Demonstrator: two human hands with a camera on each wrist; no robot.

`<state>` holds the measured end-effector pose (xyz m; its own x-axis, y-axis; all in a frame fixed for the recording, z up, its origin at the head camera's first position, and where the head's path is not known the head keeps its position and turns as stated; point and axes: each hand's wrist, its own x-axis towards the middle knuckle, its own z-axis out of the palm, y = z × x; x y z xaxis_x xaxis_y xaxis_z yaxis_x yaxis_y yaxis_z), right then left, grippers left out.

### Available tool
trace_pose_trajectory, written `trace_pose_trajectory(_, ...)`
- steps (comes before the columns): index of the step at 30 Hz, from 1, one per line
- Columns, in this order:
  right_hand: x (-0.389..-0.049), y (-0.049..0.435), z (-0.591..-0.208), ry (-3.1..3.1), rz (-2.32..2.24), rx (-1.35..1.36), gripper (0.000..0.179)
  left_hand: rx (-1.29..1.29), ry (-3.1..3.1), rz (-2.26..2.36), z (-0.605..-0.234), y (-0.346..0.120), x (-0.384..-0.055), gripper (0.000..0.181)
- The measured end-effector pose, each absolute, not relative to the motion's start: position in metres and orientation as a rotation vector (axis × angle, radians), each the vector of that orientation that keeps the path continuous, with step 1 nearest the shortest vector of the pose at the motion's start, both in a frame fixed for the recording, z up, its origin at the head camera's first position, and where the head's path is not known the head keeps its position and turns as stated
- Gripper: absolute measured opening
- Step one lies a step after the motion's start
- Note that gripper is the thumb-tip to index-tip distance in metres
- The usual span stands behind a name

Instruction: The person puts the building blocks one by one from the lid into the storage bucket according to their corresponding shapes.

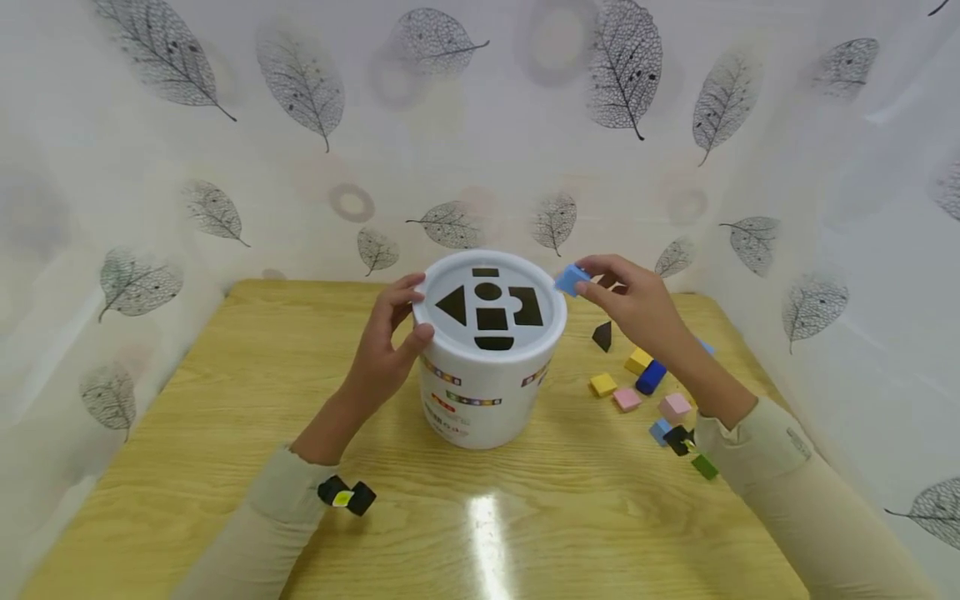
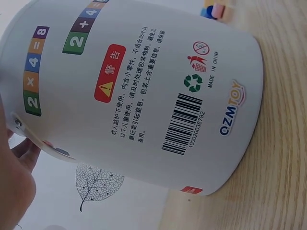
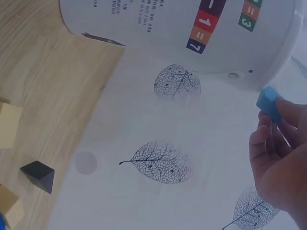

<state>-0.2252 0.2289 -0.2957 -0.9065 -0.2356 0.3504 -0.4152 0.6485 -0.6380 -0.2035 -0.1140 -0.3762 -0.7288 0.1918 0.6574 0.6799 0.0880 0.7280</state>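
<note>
R grip [image 1: 630,300] w/ blue blk [image 1: 572,281], L grip [image 1: 384,340] on tub [image 1: 487,379]

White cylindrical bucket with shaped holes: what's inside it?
Only darkness shows through the shaped holes in the round white lid of the white cylindrical bucket; whatever lies below is covered.

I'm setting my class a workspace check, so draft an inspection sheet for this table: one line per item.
Surface: wood-grain table, with a bright streak of glare near its front.
Job's things: white bucket, upright, with dark shaped openings in its top; light-blue block by the rim's right edge, contact unclear.
Clutter: loose pieces right of the bucket, including yellow blocks, pink blocks, a dark-blue piece, a green block and a black block.
Grip: left hand holds the bucket's rim; right hand pinches the light-blue block.
Cables: nothing seen.
Surroundings: pale leaf-printed sheeting behind and beside the table.
</note>
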Motion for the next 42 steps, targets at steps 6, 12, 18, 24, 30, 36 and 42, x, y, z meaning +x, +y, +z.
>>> trace_pose_trajectory(6, -0.238, 0.206, -0.288, -2.607, 1.154, 0.608, 0.036, -0.855, -1.991, -1.668, -0.375, -0.113, -0.203, 0.069)
trace_pose_trajectory(12, -0.251, 0.185, -0.281, -2.621, 1.15, 0.653, 0.033, -0.849, -2.003, -1.692, -0.376, -0.113, -0.202, 0.063)
trace_pose_trajectory(18, -0.262, 0.166, -0.278, -2.665, 1.161, 0.665, 0.031, -0.835, -2.012, -1.706, -0.377, -0.113, -0.201, 0.064)
trace_pose_trajectory(24, -0.271, 0.151, -0.276, -2.695, 1.098, 0.725, 0.03, -0.841, -2.004, -1.731, -0.377, -0.112, -0.199, 0.065)
trace_pose_trajectory(30, -0.276, 0.142, -0.275, -2.714, 1.031, 0.802, 0.03, -0.862, -2.0, -1.762, -0.377, -0.112, -0.199, 0.07)
trace_pose_trajectory(36, -0.277, 0.14, -0.276, -2.729, 1.002, 0.823, 0.03, -0.882, -2.011, -1.765, -0.377, -0.113, -0.201, 0.067)
trace_pose_trajectory(42, -0.277, 0.138, -0.278, -2.708, 1.004, 0.846, 0.028, -0.878, -2.004, -1.768, -0.378, -0.113, -0.201, 0.065)
